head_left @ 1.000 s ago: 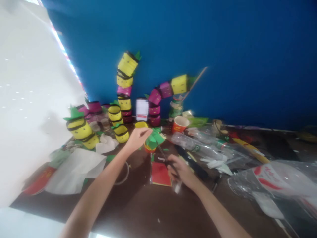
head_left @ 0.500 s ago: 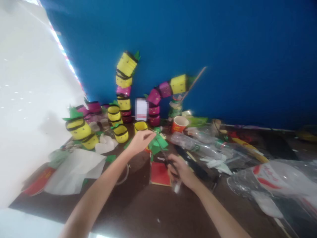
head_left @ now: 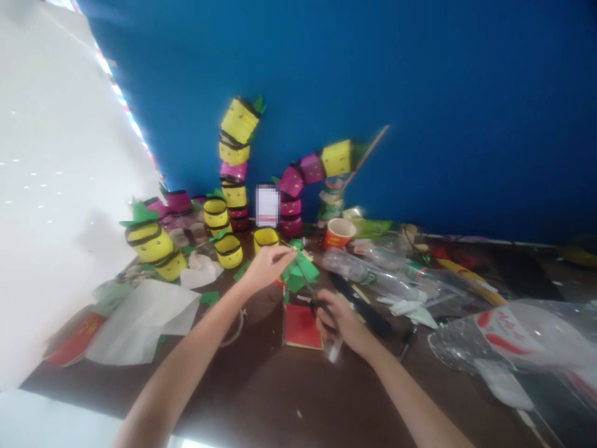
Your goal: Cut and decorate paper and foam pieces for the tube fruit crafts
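Observation:
My left hand [head_left: 269,269] is closed in a pinch at the edge of a green sheet [head_left: 295,278], which looks like paper or felt. My right hand [head_left: 342,320] grips a pair of scissors [head_left: 321,306] by the dark handles. Their thin blades point up and left and lie across the green sheet; whether they cut into it is too blurred to tell. Below the scissors a red square [head_left: 302,326] lies on the dark table. Just behind my left hand stands a yellow cup-like piece [head_left: 265,238] with a dark rim.
Yellow and purple cup-like pieces [head_left: 234,199] stand stacked along the blue wall [head_left: 420,112]. A red paper cup [head_left: 339,234] is behind the scissors. Clear plastic bottles [head_left: 373,274] lie to the right, with a large one [head_left: 513,330] nearer me. White paper [head_left: 144,317] lies at left.
Both hands keep nearly the same place and grip. The scissor blades show more plainly across the green sheet, and the view has shifted very slightly.

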`<state>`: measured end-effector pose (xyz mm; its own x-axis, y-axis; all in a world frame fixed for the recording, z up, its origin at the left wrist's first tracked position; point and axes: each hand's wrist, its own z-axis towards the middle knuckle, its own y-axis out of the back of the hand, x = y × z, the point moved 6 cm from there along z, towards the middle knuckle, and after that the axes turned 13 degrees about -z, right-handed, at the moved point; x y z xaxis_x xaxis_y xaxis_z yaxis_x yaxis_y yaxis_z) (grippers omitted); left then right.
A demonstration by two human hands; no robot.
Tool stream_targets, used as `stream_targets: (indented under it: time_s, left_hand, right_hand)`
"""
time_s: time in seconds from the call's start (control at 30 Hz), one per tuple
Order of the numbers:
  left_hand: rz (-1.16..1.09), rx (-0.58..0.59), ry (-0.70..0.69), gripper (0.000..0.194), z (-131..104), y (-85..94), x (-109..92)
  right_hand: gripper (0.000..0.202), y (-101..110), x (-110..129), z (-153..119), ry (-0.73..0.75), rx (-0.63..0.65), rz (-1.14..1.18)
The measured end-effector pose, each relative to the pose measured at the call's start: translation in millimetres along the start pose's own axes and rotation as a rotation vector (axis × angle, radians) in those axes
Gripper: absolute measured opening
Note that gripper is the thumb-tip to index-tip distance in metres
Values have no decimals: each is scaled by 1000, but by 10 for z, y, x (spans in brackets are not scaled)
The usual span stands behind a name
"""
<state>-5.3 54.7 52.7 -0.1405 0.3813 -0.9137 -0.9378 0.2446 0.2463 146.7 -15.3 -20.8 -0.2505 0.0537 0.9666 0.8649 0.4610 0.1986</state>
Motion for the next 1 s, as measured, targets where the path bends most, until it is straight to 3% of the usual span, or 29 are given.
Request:
stream_targets:
  time_s: [0.7,0.9,1.0]
  left_hand:
    - [-4,-4,1,33,3,9,14]
    - [-114,-65,132,32,4,-4,32]
    - [-150,-25,185,36,-5,-44,33]
  right_hand:
    - [39,1,-16,1,-15,-5,42]
    - [37,3,-11,-9,-11,-14,26]
    - [36,7,24,-25,-16,-22,-3]
